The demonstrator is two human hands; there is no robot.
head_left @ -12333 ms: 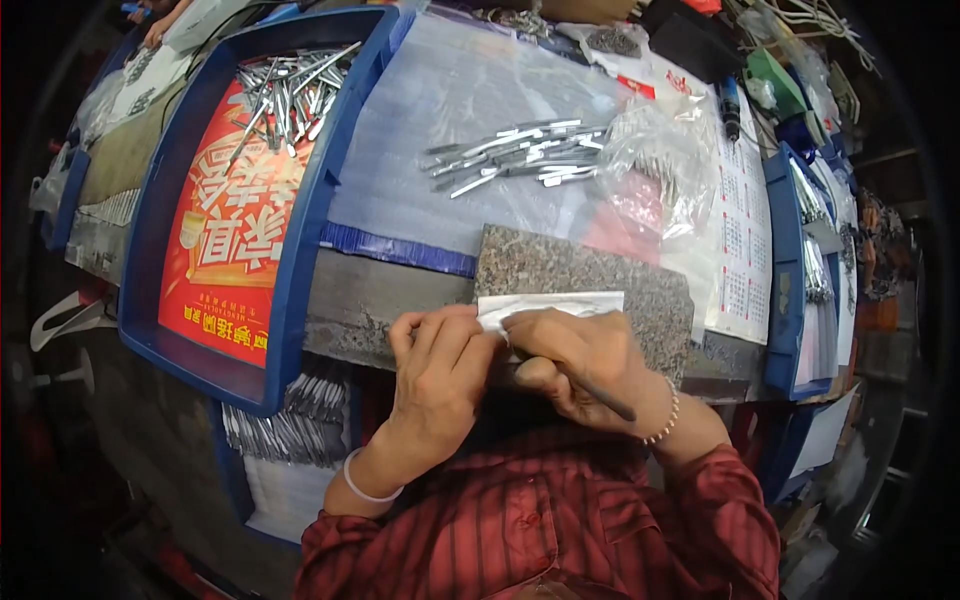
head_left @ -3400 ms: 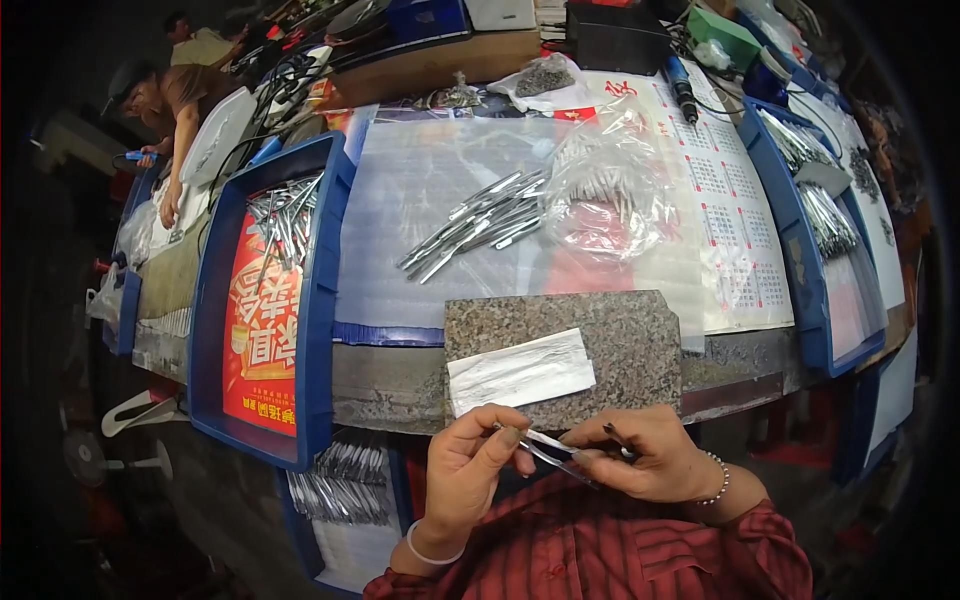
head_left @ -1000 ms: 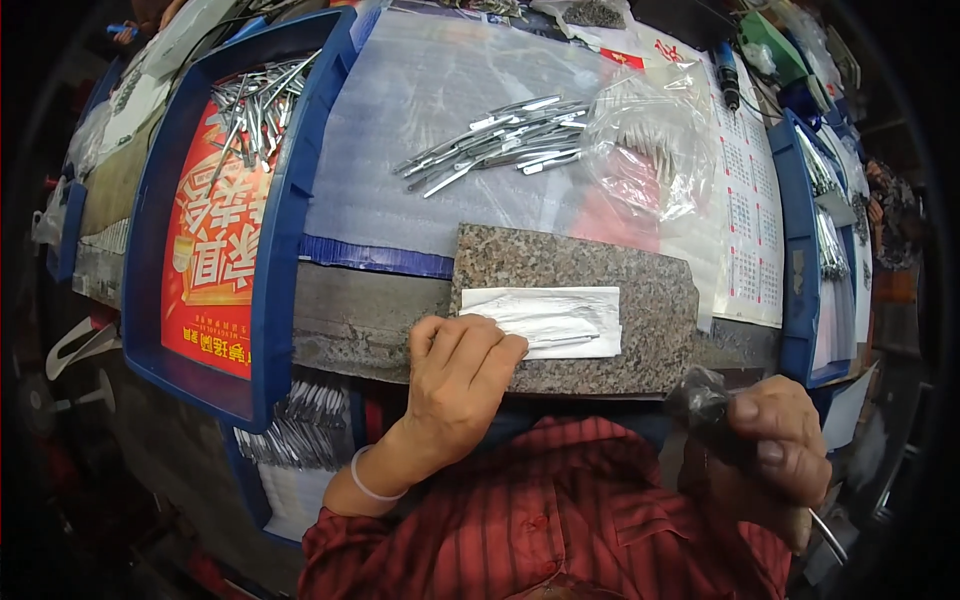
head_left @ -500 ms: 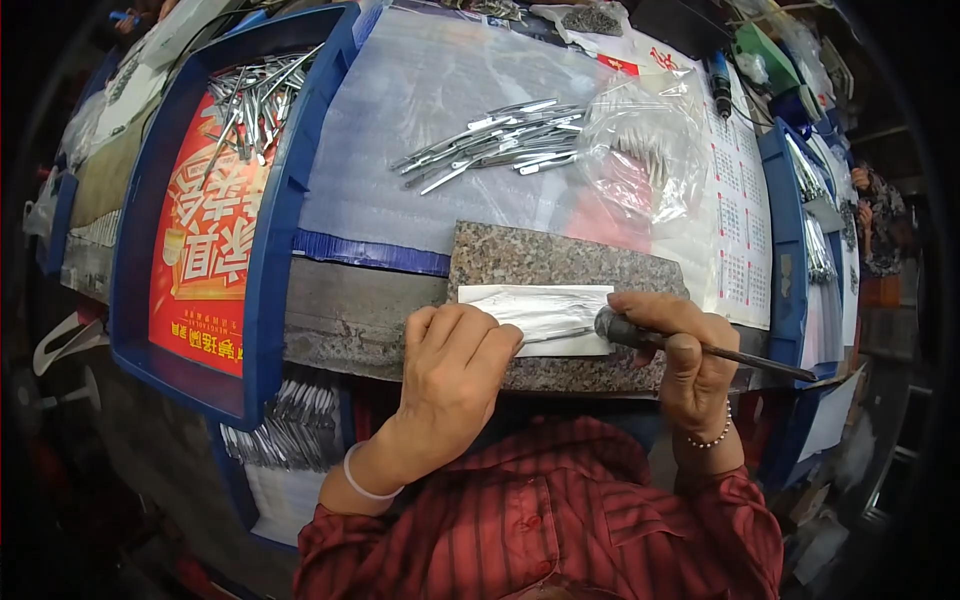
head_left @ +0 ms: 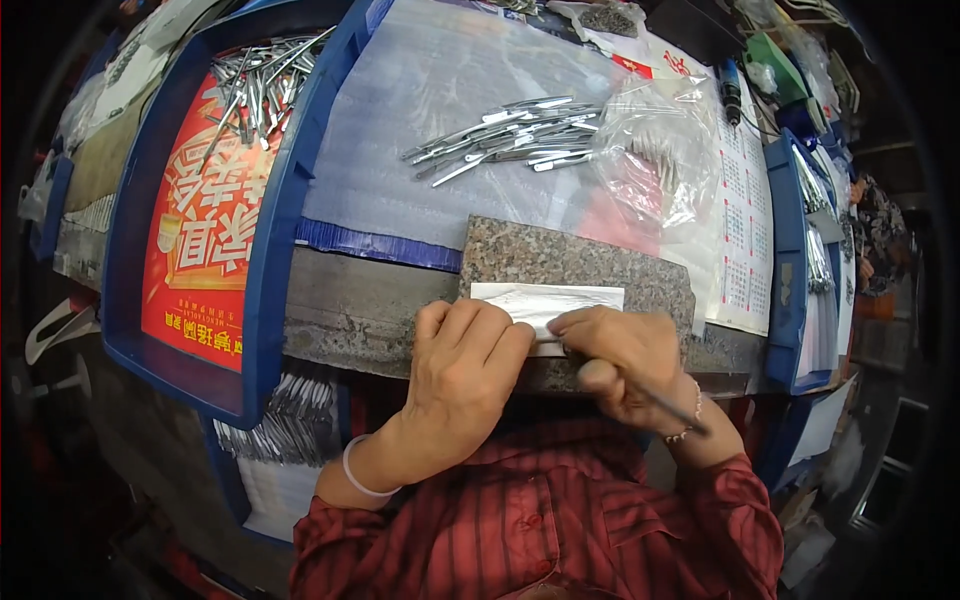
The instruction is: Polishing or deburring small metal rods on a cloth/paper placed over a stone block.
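A white pad (head_left: 590, 297) with a creased surface lies on a speckled granite slab (head_left: 560, 252) at the table's near edge. My left hand (head_left: 465, 365) is closed at the pad's left end, its fingertips pressed down on a thin metal strip that is mostly hidden now. Close to those fingertips, over the pad's near edge, my right hand (head_left: 625, 365) grips a hammer-like tool (head_left: 660, 400). Its thin dark rod slants down past the wrist, smeared by motion, and its thick end is covered by my fingers.
Slim metal pieces (head_left: 510, 135) lie piled beyond the slab, beside a clear plastic bag (head_left: 660, 150). A blue tray (head_left: 282, 250) at left holds more pieces. Another blue bin (head_left: 785, 260) stands at right. Below the left tray sit stacked metal pieces (head_left: 290, 420).
My right hand has moved left and slightly toward me with the tool, coming close to my left fingertips. The tool's rod has swung down toward my wrist. My left hand stays on the pad.
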